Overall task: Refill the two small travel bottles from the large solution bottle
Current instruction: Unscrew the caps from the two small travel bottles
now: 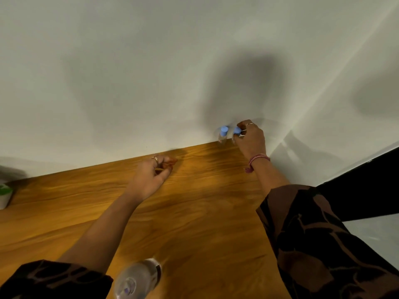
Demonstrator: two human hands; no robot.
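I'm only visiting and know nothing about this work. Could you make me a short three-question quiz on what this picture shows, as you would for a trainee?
1. True or false: both small clear travel bottles with blue caps stand at the far edge of the brown wooden table, by the white wall.
2. Which hand grips one of those bottles? A) left B) right C) neither
3. Fill in: the large clear solution bottle is at the ____ edge of the table.

Key
1. True.
2. B: the right hand has its fingers round a blue cap, while the left hand holds nothing.
3. Near.
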